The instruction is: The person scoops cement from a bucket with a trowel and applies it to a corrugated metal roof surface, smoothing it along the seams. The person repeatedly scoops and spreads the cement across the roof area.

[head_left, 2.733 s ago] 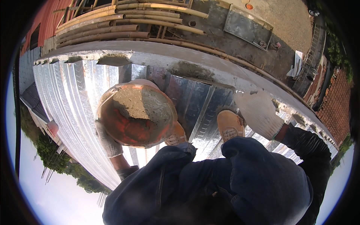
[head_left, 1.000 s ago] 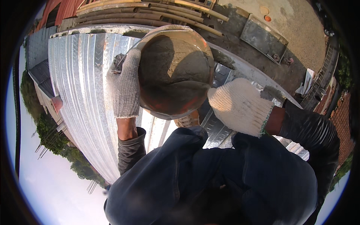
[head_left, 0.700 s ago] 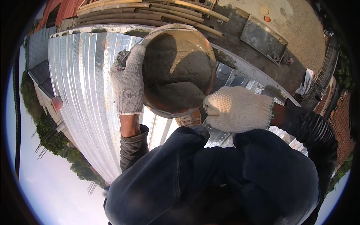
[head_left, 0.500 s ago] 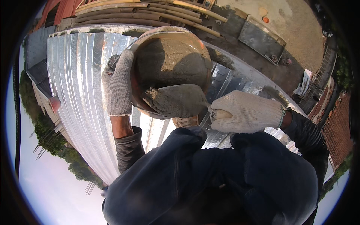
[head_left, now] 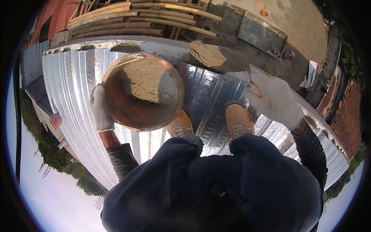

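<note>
My left hand (head_left: 101, 108), in a grey knit glove, grips the rim of a bucket (head_left: 178, 96) at its left side. The bucket is tilted, and wet grey mortar (head_left: 145, 79) lies against its far wall, the reddish inside showing nearer me. My right hand (head_left: 276, 98), in a pale knit glove, is closed round the handle of a trowel (head_left: 240, 76) by the wall's top edge. A mortar lump (head_left: 206, 54) appears at the wall top (head_left: 162, 49), left of the trowel; whether it still touches the blade I cannot tell.
Corrugated metal sheeting (head_left: 73, 89) lies under my shoes (head_left: 239, 118) and the bucket. Beyond the wall edge the ground is far below, with bamboo poles (head_left: 116, 25), a rectangular mixing trough (head_left: 261, 34) and a ladder (head_left: 328, 54). A brick wall (head_left: 348, 123) stands at right.
My right hand has swung the trowel away from the bucket, rightward and forward to the wall top. A mortar lump now shows there. The bucket has shifted left and nearer, with my left hand.
</note>
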`<state>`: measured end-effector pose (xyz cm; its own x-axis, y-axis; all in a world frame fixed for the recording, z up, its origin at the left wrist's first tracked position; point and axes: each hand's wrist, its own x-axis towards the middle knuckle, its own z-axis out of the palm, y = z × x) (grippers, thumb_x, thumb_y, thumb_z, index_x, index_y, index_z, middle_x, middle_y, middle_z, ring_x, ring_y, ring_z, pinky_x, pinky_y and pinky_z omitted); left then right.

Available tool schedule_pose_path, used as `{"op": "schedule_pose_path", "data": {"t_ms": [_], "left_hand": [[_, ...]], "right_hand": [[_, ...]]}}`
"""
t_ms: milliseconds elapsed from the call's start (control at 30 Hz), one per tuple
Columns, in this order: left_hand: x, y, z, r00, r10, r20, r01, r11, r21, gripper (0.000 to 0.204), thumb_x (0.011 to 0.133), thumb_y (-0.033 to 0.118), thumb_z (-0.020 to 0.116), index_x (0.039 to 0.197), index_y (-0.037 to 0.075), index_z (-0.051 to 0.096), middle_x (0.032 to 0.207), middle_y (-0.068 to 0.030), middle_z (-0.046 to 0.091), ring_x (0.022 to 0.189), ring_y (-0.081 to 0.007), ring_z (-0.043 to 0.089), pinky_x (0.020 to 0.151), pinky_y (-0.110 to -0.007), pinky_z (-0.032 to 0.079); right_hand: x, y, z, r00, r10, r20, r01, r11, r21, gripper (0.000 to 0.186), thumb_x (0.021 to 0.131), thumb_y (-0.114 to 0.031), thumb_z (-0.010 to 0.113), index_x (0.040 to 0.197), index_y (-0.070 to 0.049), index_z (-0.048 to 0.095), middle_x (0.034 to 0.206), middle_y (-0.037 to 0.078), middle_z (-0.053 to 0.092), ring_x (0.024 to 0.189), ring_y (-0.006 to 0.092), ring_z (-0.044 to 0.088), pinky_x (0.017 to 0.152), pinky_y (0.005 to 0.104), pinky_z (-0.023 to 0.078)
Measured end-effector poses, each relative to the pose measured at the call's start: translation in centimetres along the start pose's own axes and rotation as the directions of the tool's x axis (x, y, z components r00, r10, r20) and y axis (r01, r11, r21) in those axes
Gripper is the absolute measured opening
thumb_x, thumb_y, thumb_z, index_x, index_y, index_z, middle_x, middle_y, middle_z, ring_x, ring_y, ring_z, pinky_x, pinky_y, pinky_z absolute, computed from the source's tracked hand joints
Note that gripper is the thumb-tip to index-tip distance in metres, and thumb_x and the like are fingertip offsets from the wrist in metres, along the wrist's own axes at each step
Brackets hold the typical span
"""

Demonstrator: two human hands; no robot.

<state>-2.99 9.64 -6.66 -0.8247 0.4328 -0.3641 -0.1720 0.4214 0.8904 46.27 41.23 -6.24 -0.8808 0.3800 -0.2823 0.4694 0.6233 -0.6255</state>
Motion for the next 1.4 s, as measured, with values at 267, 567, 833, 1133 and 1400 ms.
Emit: {"op": "schedule_pose_path", "data": {"t_ms": [267,567,833,1133,1400], "left_hand": [[-0.2,-2.1,-0.2,0.999,-0.013,-0.042,0.013,1.000,-0.011,0.038,0.114,0.033,0.073,0.132,-0.001,0.076,0.121,-0.0083,0.079,0.107,-0.0198,0.076,0.096,-0.036,0.064],[1.2,-5.1,-3.8,1.000,-0.030,0.003,0.030,0.994,-0.107,0.043,0.116,0.035,0.070,0.137,-0.002,0.075,0.127,-0.0122,0.079,0.110,-0.0241,0.077,0.098,-0.038,0.065],[0.1,-4.6,-3.5,0.998,-0.059,0.012,0.060,0.993,-0.105,0.048,0.118,0.037,0.065,0.144,-0.002,0.070,0.137,-0.0143,0.076,0.120,-0.0266,0.075,0.106,-0.040,0.063],[1.2,-5.5,-4.9,0.997,-0.075,0.025,0.078,0.991,-0.111,0.051,0.120,0.036,0.061,0.152,-0.003,0.064,0.146,-0.0154,0.072,0.130,-0.0278,0.070,0.115,-0.041,0.058],[-0.3,-4.0,-3.2,0.995,-0.095,0.023,0.097,0.991,-0.097,0.049,0.120,0.034,0.060,0.152,-0.003,0.064,0.145,-0.0157,0.071,0.131,-0.0280,0.070,0.116,-0.042,0.057]], "right_hand": [[0.5,-3.6,8.9,0.985,0.157,0.078,-0.113,0.908,-0.404,0.025,0.090,-0.015,0.077,0.109,-0.003,0.067,0.089,0.011,0.072,0.075,0.0272,0.079,0.065,0.0392,0.061],[-2.7,-1.8,6.2,0.999,0.040,0.029,-0.037,0.995,-0.094,0.029,0.088,-0.015,0.080,0.110,-0.001,0.067,0.094,0.016,0.075,0.071,0.0322,0.078,0.066,0.0408,0.061],[-3.1,-3.1,-0.6,0.926,0.254,0.280,-0.178,0.946,-0.269,0.031,0.096,-0.020,0.076,0.122,-0.006,0.068,0.102,0.015,0.075,0.090,0.0357,0.077,0.078,0.0461,0.060],[2.8,0.9,10.2,0.976,-0.191,-0.101,0.169,0.966,-0.197,0.056,0.099,-0.026,0.072,0.152,-0.010,0.060,0.132,0.008,0.073,0.119,0.0302,0.072,0.091,0.0455,0.056],[7.1,-6.3,2.3,0.686,0.317,0.655,-0.208,0.948,-0.241,0.057,0.112,-0.026,0.062,0.165,-0.010,0.050,0.156,0.013,0.064,0.143,0.0221,0.064,0.117,0.0393,0.052]]}}
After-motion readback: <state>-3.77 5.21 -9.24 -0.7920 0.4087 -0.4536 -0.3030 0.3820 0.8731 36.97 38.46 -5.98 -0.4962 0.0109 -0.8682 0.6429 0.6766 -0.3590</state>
